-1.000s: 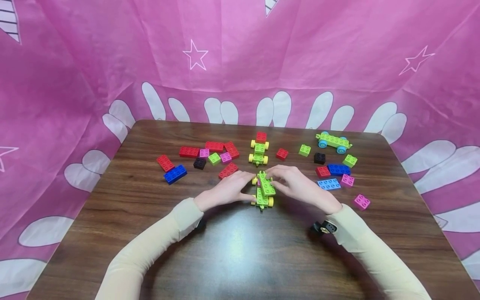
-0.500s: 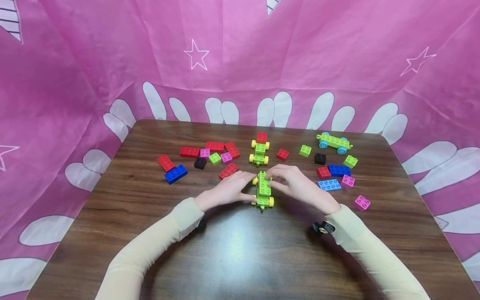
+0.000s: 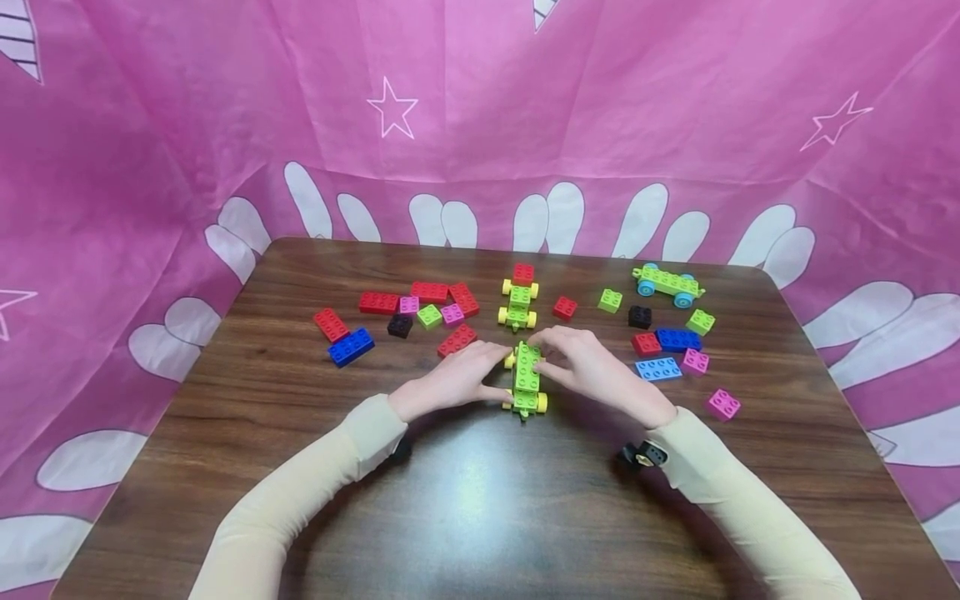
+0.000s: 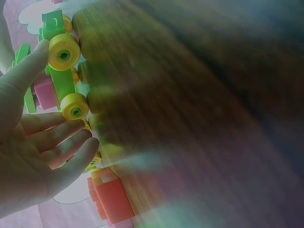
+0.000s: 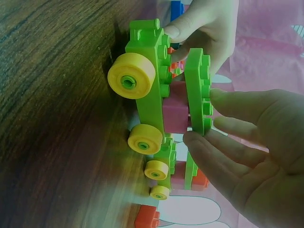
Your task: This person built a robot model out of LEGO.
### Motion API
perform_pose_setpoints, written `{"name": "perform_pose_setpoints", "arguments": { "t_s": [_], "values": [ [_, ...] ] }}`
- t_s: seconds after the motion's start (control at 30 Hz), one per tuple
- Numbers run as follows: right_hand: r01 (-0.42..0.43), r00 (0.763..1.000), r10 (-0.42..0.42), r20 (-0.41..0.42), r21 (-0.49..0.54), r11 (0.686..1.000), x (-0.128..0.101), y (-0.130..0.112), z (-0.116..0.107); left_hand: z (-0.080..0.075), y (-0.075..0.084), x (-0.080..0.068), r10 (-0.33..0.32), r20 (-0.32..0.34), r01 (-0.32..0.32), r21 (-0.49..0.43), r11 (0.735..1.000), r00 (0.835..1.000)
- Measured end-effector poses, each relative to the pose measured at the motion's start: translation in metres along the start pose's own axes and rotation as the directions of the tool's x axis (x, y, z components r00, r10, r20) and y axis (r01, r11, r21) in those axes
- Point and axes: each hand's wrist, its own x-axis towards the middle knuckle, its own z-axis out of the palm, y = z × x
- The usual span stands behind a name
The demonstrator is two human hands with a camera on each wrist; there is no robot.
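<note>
A: The green car (image 3: pixel 527 383) is sitting on the worktop (image 3: pixel 480 500) between our hands. Are we pressing on the green plate (image 5: pixel 197 90)?

B: Yes. Our left hand (image 3: pixel 452 385) is gripping the car's side, our right hand (image 3: pixel 592 367) is pinching the plate. Next we are pushing it down flat.

Loose red, blue, pink, green and black bricks lie scattered on the wooden surface (image 3: pixel 465 500). A blue-wheeled green chassis (image 3: pixel 667 283) sits far right.
</note>
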Motion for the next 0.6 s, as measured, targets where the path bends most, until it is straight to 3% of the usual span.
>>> {"name": "perform_pose_setpoints", "arguments": {
  "t_s": [0.2, 0.6],
  "values": [
    [-0.002, 1.0, 0.003, 0.018, -0.031, 1.0, 0.0008, -0.0003, -0.001, -0.0003, 0.0005, -0.0004, -0.008, 0.01, 0.008, -0.005, 1.0, 1.0],
    [-0.034, 0.998, 0.033, 0.056, 0.009, 0.999, 0.0011, -0.0009, -0.0026, 0.0, -0.0007, 0.0, 0.0, 0.007, 0.0, 0.009, 1.0, 1.0]
  ]
}}
